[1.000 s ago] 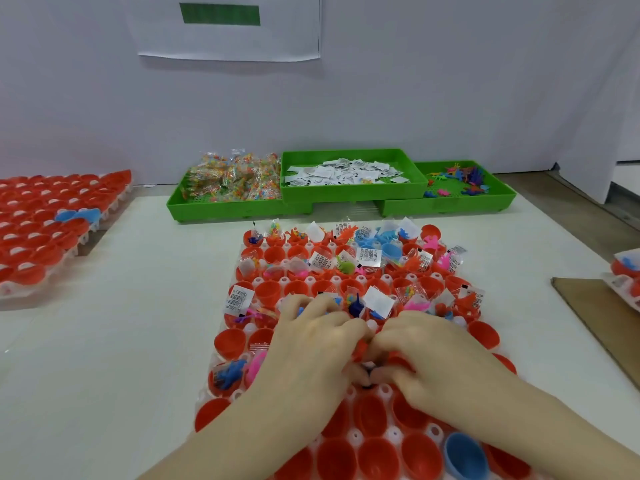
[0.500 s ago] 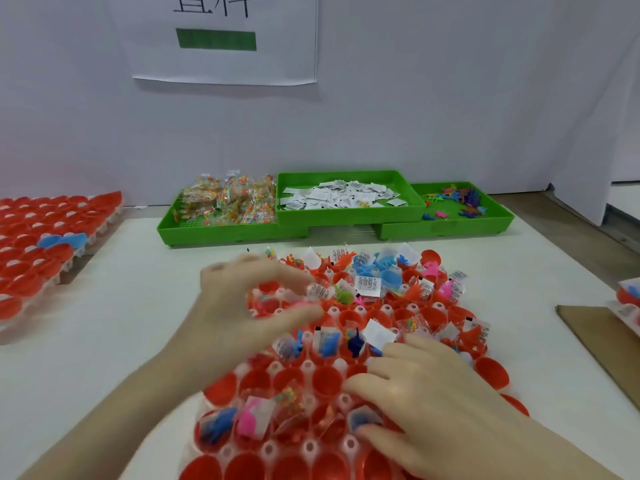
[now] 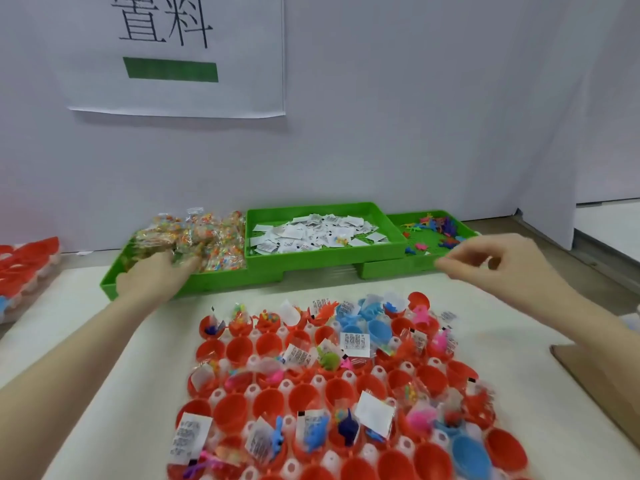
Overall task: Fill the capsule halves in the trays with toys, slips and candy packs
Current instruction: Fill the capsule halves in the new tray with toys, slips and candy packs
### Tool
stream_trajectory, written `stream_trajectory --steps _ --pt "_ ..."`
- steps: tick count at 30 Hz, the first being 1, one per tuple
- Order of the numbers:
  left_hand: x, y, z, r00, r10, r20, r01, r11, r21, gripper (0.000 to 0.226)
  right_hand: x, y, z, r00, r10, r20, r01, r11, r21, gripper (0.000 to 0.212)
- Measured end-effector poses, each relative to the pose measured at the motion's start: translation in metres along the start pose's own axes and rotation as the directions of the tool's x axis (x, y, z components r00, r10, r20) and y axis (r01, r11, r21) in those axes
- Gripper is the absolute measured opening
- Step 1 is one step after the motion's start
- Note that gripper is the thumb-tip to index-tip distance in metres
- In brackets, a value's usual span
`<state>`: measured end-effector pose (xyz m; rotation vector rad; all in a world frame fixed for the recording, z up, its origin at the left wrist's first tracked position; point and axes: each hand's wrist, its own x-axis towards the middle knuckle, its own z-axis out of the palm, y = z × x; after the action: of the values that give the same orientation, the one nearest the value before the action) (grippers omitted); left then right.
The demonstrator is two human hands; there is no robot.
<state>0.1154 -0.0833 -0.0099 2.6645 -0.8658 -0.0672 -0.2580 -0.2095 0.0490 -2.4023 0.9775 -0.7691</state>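
Our left hand (image 3: 152, 278) digs into the candy packs (image 3: 194, 237), grip curling over crinkly, slippery film; best pinch a sealed edge. Right of them lie featherlight slips (image 3: 311, 233). Our right hand (image 3: 498, 265) hovers near the toys (image 3: 440, 230), fingers loosely curled, empty.

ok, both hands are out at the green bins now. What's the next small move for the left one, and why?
Probably close the left hand on one clear candy pack in the left green plastic bin and lift it out. Its fingers already lie on the pile, though whether they hold a pack is hidden, and several red plastic capsule halves in the tray hold nothing yet.
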Motion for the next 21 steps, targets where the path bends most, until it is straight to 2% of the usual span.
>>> stream_trajectory --steps 2,5,7,9,11,14,17,21 --pt "0.004 0.000 0.009 0.999 -0.036 -0.035 0.036 0.999 -0.017 0.052 0.047 0.033 0.000 0.963 0.162 -0.214 -0.195 0.970 -0.143 0.012" --pt "0.012 -0.002 0.017 0.988 -0.069 -0.141 0.043 0.983 -0.179 0.035 0.086 0.087 0.020 0.946 0.320 -0.055 -0.321 0.899 -0.299 0.029" --pt "0.013 -0.001 0.019 0.977 -0.099 -0.189 0.047 0.965 -0.259 0.031 0.107 0.100 0.029 0.928 0.372 -0.014 -0.350 0.859 -0.373 0.037" --pt "0.014 0.000 0.021 0.970 -0.127 -0.209 0.064 0.956 -0.285 0.032 0.120 0.111 0.038 0.897 0.441 0.041 -0.391 0.832 -0.393 0.040" --pt "0.017 0.001 0.025 0.964 -0.142 -0.227 0.074 0.957 -0.281 0.031 0.123 0.117 0.044 0.863 0.498 0.083 -0.416 0.794 -0.444 0.033" --pt "0.022 -0.001 0.029 0.962 -0.158 -0.225 0.093 0.956 -0.278 0.039 0.130 0.123 0.044 0.842 0.536 0.060 -0.455 0.766 -0.454 0.016" --pt "0.026 -0.002 0.030 0.959 -0.172 -0.226 0.103 0.952 -0.288 0.045 0.134 0.127 0.043 0.854 0.520 0.012 -0.463 0.772 -0.436 0.023" --pt "0.024 -0.002 0.034 0.951 -0.167 -0.261 0.068 0.935 -0.349 0.039 0.131 0.130 0.043 0.892 0.433 -0.131 -0.446 0.795 -0.411 0.021"
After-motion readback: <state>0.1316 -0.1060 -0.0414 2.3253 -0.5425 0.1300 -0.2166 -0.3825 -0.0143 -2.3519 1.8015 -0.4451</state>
